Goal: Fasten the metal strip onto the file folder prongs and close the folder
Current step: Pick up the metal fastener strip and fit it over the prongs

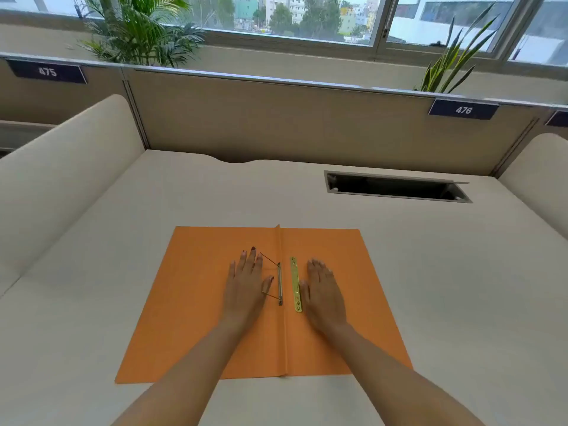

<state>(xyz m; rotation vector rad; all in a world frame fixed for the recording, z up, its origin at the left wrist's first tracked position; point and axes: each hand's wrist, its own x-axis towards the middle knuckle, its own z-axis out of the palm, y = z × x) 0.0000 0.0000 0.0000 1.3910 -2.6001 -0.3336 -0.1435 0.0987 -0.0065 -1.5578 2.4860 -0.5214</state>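
Open orange folder [196, 302] at the frame's centre, strip unfastened.
Your left hand [246, 285] and right hand [322, 290] lie flat, fingers spread, holding nothing; the metal strip [296, 284] lies beside the prongs [272, 279].

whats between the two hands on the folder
In the head view, between the left hand and right hand lie the prong fastener, the folder's center crease, and the loose gold metal strip.

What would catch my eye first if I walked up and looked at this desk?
The open orange folder lying flat on the pale desk stands out most, with the left hand and right hand resting flat on either side of its fold. Between the hands lie a shiny gold metal strip and, just left of it, the prongs, bent out toward the left hand.
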